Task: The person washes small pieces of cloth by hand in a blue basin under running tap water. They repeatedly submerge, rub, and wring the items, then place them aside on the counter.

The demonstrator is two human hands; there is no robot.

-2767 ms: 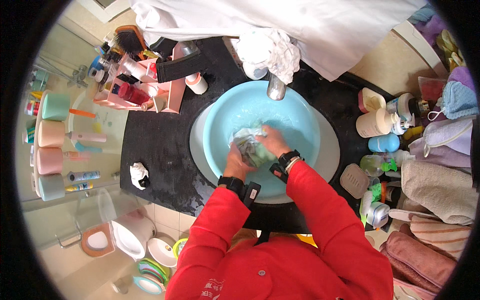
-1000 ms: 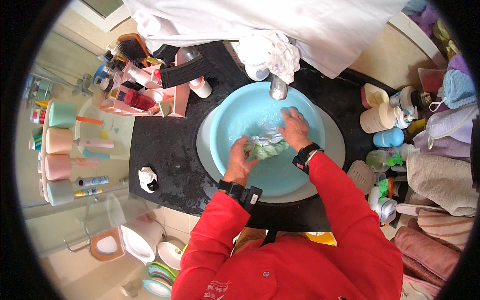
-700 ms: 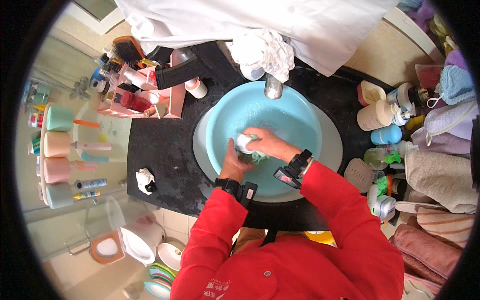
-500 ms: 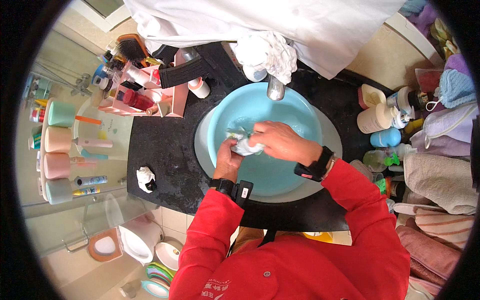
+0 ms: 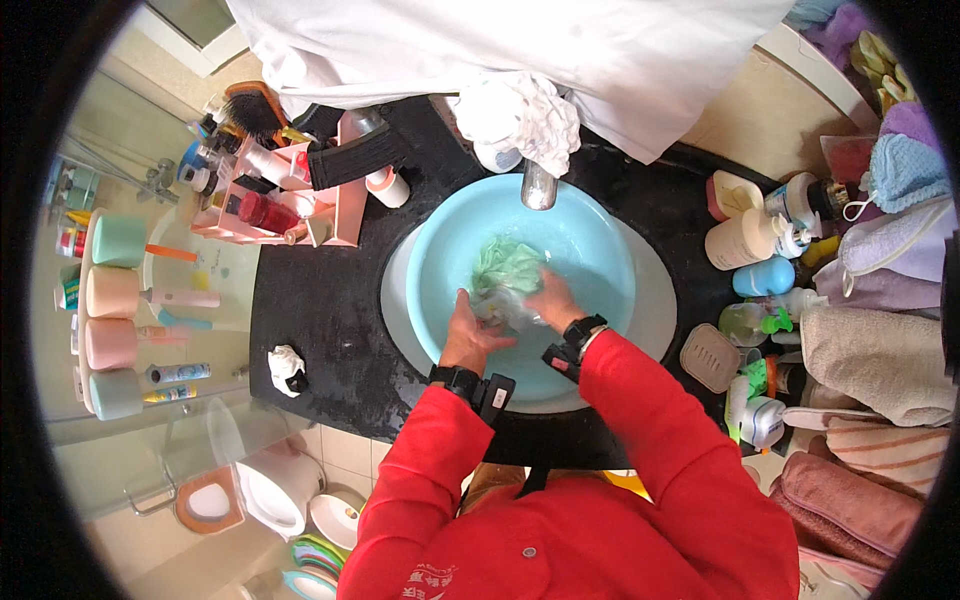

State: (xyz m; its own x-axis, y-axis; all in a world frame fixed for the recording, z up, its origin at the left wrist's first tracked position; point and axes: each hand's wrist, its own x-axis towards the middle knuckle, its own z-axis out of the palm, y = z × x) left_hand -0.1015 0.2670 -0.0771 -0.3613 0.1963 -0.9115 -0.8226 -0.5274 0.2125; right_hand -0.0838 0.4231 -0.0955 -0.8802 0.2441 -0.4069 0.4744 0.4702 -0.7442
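A wet, pale green and white cloth point(image 5: 508, 262) lies spread in the water of a light blue basin point(image 5: 425, 240). At its near left edge is my left hand point(image 5: 468, 335), thumb and fingers apart and touching the white part. My right hand point(image 5: 552, 302) is closed on the cloth's right side, fingertips partly hidden by fabric and water. Both wrists carry black straps with small devices.
The basin sits in a white sink in a black countertop point(image 5: 320, 320), under a metal faucet point(image 5: 539, 188) with a bunched white cloth point(image 5: 520, 120). A pink organizer point(image 5: 345, 210) stands left, bottles point(image 5: 735, 240) right. A small white cloth point(image 5: 287, 370) lies at the left.
The bundled cloth has gone down into the water and spread out, showing more green. My right hand has moved nearer and lower; my left hand's fingers have opened.
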